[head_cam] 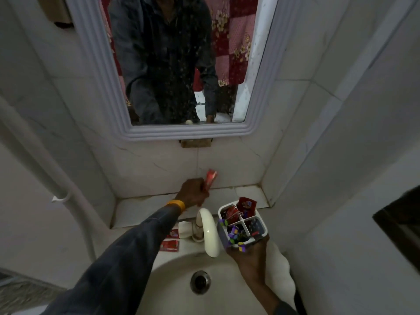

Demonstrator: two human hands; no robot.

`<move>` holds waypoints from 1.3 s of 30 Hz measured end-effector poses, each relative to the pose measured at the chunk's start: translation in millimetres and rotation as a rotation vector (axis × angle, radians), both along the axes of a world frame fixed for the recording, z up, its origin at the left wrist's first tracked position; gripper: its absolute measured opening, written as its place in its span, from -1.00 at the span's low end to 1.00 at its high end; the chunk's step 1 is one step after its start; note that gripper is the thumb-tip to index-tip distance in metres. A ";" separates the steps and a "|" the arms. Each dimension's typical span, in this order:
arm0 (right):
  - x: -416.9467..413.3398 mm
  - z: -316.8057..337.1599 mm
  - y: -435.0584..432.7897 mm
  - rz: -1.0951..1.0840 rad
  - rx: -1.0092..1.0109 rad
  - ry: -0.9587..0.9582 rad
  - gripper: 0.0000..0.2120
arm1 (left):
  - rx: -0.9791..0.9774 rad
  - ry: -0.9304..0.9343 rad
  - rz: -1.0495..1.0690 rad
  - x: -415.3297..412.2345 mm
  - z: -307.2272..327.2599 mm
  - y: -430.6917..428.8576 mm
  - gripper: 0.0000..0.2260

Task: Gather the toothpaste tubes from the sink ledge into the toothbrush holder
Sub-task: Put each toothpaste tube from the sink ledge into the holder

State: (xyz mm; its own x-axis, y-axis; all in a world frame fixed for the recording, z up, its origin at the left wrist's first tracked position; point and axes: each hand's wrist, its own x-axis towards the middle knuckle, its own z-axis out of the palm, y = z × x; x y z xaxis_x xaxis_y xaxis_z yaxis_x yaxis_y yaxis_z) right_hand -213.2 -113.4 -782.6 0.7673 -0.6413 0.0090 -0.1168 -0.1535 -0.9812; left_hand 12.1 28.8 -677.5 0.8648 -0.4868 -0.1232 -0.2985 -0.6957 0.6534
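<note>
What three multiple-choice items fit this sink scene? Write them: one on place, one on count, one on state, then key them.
1. Where is the toothbrush holder?
A. In the right hand
B. On the ledge
C. In the basin

2. How many compartments does the holder have?
A. Two
B. Four
C. Six

3. What is the left hand doing?
A. Hanging empty
B. Gripping a red toothpaste tube
C. Turning the tap

Key: 1 A, the fingers wrap its base above the basin; 2 B, a cross divider splits it; 3 B, the tube sticks up from the closed fist.
</note>
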 end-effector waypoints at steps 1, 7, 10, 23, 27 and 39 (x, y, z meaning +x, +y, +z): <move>2.3 0.5 -1.5 0.002 0.005 0.003 0.10 | -0.121 0.032 0.025 0.6 13.6 -1.0 -0.74; 8.4 -8.2 35.5 0.098 0.018 0.048 0.15 | -0.270 0.038 -0.175 -27.4 67.9 18.8 -0.70; 5.1 -11.4 46.4 0.052 0.046 0.060 0.18 | -0.195 -0.025 -0.316 -40.6 56.8 5.6 -0.72; 6.9 -12.1 31.8 -0.011 0.009 0.098 0.21 | -0.210 -0.178 -0.054 -27.5 24.0 22.6 -0.90; 5.4 -11.6 12.9 -0.068 -0.047 0.088 0.16 | 0.109 -0.137 -0.005 -20.1 -12.2 69.8 -0.92; 4.0 -14.7 2.3 -0.083 -0.047 0.072 0.21 | 0.553 -0.151 -0.211 -44.5 -64.1 97.5 -0.77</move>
